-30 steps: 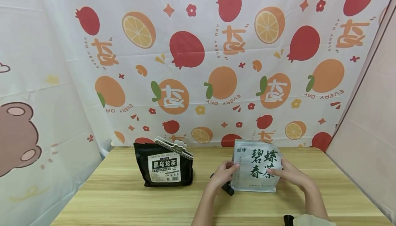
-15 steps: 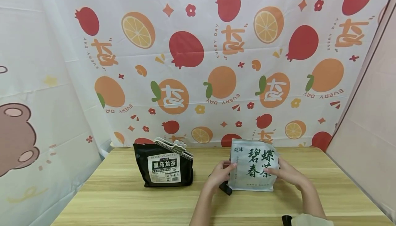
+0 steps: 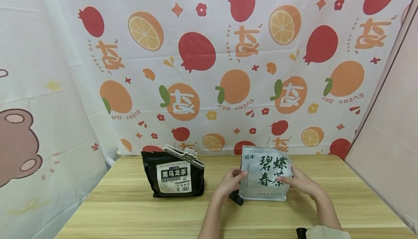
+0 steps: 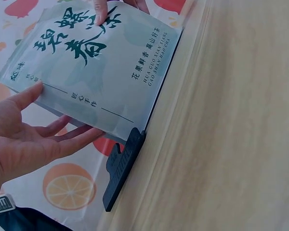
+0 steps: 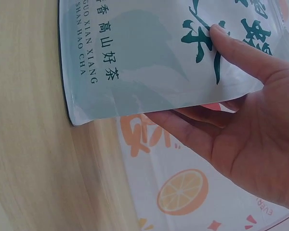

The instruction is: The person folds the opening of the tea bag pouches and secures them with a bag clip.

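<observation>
A pale green-grey tea bag (image 3: 265, 190) with dark green characters stands upright on the table at right of centre. My left hand (image 3: 230, 181) holds its left edge, the thumb on the front and the other fingers behind. On the opposite edge my right hand (image 3: 302, 182) has its thumb (image 5: 236, 53) pressed on the printed front and its fingers behind the bag, partly hidden. A black bag clip (image 4: 123, 168) lies on the table by the bag's lower left corner, close below my left hand; in the left wrist view it appears to touch the bag.
A black oolong tea bag (image 3: 174, 179) stands to the left on the wooden table (image 3: 137, 217). A pale, decorated clip (image 3: 183, 155) sits slanted across its top. Behind the table hangs a fruit-print cloth (image 3: 209, 86), with more cloth at both sides.
Both hands and the pale tea bag have shifted slightly left along the table. The black clip has shifted left with them. The black tea bag stays in place.
</observation>
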A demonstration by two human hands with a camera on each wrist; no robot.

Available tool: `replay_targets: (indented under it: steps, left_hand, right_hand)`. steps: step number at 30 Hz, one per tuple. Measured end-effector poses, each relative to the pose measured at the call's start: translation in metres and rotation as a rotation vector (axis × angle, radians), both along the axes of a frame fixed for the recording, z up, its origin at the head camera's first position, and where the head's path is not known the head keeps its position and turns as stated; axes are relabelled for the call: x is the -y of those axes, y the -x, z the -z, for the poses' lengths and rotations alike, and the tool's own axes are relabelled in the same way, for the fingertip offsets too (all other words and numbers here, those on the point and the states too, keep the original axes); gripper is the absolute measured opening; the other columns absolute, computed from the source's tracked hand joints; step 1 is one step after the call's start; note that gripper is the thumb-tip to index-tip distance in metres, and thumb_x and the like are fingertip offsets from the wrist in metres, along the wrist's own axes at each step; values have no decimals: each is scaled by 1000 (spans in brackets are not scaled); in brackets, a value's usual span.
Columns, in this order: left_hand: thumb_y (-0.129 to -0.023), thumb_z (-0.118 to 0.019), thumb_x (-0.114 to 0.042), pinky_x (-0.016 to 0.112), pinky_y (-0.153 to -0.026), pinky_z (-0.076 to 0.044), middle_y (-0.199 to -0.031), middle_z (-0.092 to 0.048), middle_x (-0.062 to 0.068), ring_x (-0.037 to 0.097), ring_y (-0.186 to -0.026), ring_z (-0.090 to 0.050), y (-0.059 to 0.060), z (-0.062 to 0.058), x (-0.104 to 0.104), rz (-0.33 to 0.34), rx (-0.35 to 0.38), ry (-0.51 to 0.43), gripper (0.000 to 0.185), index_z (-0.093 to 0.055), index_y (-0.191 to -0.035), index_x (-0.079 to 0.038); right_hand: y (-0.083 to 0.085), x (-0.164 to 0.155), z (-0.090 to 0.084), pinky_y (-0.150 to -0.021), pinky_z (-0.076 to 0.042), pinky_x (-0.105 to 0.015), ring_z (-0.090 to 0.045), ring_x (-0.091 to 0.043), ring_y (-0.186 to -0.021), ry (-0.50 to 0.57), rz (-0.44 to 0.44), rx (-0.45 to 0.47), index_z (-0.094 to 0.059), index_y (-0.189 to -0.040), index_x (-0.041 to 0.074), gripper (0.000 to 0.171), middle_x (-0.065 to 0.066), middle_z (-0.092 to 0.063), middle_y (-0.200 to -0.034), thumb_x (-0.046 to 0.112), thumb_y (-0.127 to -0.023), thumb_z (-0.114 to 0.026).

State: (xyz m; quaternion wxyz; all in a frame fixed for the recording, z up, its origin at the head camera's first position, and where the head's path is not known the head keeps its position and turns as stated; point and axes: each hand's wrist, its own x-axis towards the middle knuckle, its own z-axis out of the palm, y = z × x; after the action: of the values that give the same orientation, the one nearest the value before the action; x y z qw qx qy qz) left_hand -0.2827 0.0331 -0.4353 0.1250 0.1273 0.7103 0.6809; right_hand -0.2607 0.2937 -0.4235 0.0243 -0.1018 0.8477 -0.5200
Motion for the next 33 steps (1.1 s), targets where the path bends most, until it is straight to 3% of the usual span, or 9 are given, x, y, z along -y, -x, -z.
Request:
replay_targets:
  steps: [10,14,33]
  left_hand:
    - [-92,-57,-32,53,-90,-38,-123,-45,22,38,-114,-43,5,0,4,-1,-4,5,59,-38,-129,10]
    - [-91,-57,-33,53,-89,-39,-123,-45,21,38,-114,-44,1,-3,7,-13,-1,11,60,-38,-130,9]
    - [-93,-54,-33,51,-88,-39,-124,-45,23,37,-114,-44,-9,-7,12,-94,-30,43,57,-40,-128,9]
  right_hand:
    - [4,6,-1,-88,-41,-47,-48,-33,-111,-27,28,-54,-12,-143,-2,83,-26,-41,-130,22,-85,-66]
    - [5,10,0,-93,-36,-51,-44,-35,-114,-54,50,-79,-15,-142,-4,82,-26,-40,-130,23,-85,-67]
    - [1,25,7,-92,-36,-53,-41,-40,-117,-59,108,-126,-18,-143,1,81,-27,-38,-133,28,-84,-67]
